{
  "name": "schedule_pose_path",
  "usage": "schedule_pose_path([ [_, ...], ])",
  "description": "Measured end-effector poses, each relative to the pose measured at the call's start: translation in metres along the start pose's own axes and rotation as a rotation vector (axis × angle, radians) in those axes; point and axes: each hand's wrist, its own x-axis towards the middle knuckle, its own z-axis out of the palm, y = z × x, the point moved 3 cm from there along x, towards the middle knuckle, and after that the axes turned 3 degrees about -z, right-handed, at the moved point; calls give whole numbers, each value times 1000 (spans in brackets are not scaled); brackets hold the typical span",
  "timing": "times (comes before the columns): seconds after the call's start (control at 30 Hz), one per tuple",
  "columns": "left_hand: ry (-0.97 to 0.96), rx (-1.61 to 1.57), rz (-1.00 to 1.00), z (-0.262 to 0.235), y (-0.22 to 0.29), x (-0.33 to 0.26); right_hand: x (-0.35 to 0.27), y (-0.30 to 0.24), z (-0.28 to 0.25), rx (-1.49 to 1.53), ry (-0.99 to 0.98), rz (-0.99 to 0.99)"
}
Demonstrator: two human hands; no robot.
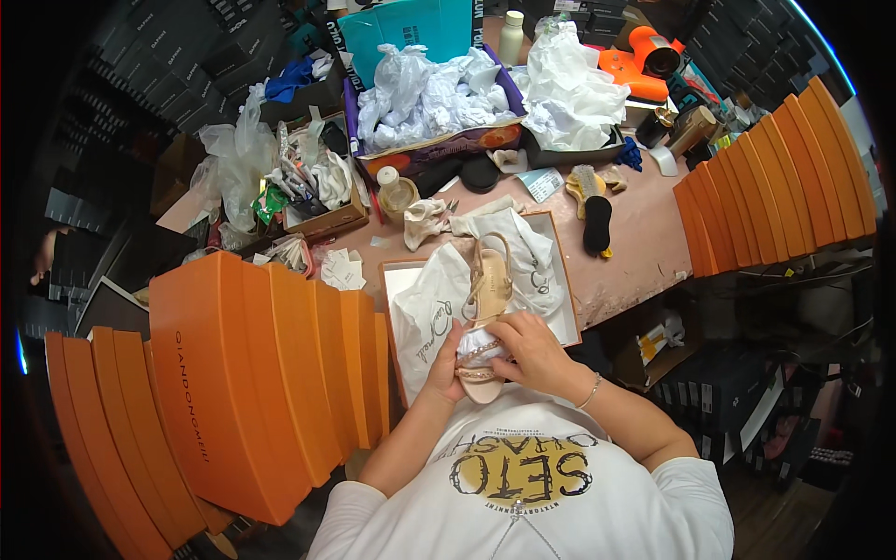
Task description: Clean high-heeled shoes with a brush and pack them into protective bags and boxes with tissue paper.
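Note:
A beige strappy sandal (489,291) lies between my two hands, its heel end away from me and its toe near my shirt. White crumpled paper (476,347) is tucked under its front straps, which look studded. My left hand (447,365) grips the left side of the toe, fingers closed. From the right, my right hand (537,349) presses its fingers at the straps and the paper. Beyond and under the sandal is an open shoe box (564,280) with orange edges, lined with printed white tissue paper (431,297).
Stacked orange boxes (238,373) rise close at my left; another orange stack (779,182) stands at the right. Across the table are a purple box (352,117) of crumpled paper, a clear bottle (396,193), a brush (586,182) and a cluttered carton (329,222).

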Motion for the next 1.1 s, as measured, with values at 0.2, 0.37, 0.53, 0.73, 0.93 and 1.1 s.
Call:
schedule_pose_path([
  [0.2,80,142,65,-16,-2,1,3,21,14,455,157,86],
  [0.37,70,437,165,-10,-1,-6,3,30,8,296,-104,110],
  [0.53,105,117,124,-24,-9,5,-4,36,16,408,-5,156],
  [0.73,158,62,248,-59,3,15,19,102,27,1229,454,636],
  [0.93,469,310,444,-79,31,18,187,144,-33,1133,526,345],
  [1.1,688,650,601,-96,34,37,200,172,-52,325,279,191],
])
